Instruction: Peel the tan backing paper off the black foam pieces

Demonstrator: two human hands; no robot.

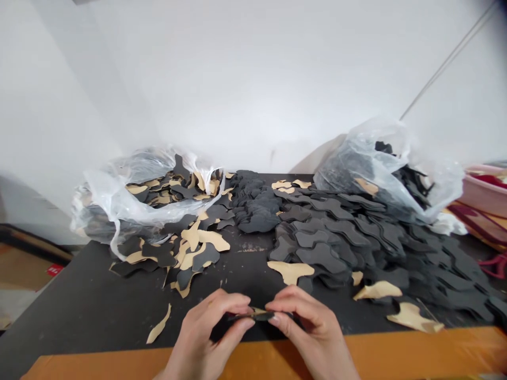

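My left hand (216, 330) and my right hand (307, 324) pinch a small dark foam piece (261, 316) between thumbs and forefingers, low over the front of the table. A strip of tan backing paper shows on its upper side; most of the piece is hidden by my fingers. Just beyond my right hand lies a tan paper piece (291, 271), in front of rows of stacked dark foam pieces (320, 256). Past my left hand is a loose heap of dark and tan-backed pieces (194, 248). A narrow tan scrap (159, 324) lies left of my left hand.
An open plastic bag (150, 211) of tan-backed pieces stands back left. Another plastic bag (356, 163) with dark pieces stands back right, near a pink basin (485, 190). A column of overlapping dark pieces (255, 203) lies between them. Orange-brown material (420, 351) runs along the table's front edge.
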